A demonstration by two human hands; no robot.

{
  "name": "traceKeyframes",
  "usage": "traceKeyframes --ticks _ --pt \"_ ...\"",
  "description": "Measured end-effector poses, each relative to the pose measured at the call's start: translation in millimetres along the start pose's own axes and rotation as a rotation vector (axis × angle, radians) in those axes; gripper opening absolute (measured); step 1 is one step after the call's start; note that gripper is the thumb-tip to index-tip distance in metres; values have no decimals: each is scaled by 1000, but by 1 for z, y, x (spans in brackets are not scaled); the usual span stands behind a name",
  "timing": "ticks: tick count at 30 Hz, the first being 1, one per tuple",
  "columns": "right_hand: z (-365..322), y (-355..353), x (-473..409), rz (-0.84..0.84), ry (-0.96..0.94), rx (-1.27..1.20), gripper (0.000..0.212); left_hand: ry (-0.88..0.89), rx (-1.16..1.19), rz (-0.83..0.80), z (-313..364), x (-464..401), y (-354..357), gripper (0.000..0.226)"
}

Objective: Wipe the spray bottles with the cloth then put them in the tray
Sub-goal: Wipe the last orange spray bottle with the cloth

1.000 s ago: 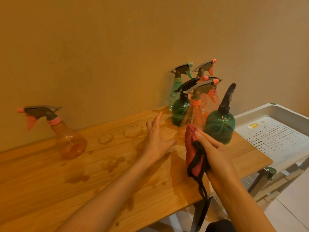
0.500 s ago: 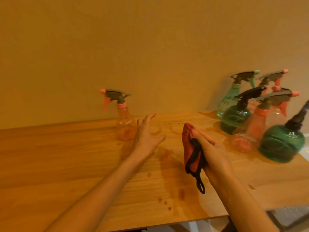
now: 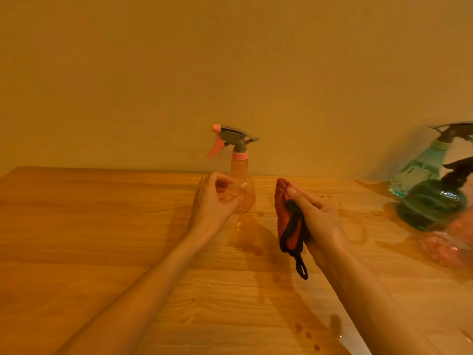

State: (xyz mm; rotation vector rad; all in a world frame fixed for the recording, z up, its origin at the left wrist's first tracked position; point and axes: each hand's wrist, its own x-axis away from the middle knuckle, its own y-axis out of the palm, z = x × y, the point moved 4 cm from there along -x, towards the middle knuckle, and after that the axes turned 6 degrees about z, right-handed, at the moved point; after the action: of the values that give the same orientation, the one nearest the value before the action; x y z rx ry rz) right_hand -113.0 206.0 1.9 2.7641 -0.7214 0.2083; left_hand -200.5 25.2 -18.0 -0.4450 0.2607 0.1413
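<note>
Orange bottle [image 3: 242, 190] upright, nozzle left — left hand [image 3: 212, 201] gripping; right hand [image 3: 317, 221] holding cloth [image 3: 288, 221].

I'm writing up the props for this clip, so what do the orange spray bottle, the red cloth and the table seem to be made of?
Orange spray bottle: likely clear tinted plastic, glossy; the left hand's fingers show through it.
Red cloth: soft woven fabric, matte, black-edged with a hanging loop; it folds in the right hand.
Table: wood or wood-look laminate, smooth; grain lines show, and wet patches sit on top.
</note>
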Motion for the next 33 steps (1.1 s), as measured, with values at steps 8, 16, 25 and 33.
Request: traceKeyframes --ticks 8,16,25,33 --pt "4 24 -10 -44 0 23 10 -75 -25 -140 -11 -19 8 101" --pt "5 15 -13 -29 3 29 8 -132 -14 -218 -22 -26 28 85" --pt "-8 -11 0 -27 -39 8 8 -155 173 -250 9 -6 17 87" --pt "-62 -26 44 -11 -502 82 21 -206 518 -391 58 43 6 79"
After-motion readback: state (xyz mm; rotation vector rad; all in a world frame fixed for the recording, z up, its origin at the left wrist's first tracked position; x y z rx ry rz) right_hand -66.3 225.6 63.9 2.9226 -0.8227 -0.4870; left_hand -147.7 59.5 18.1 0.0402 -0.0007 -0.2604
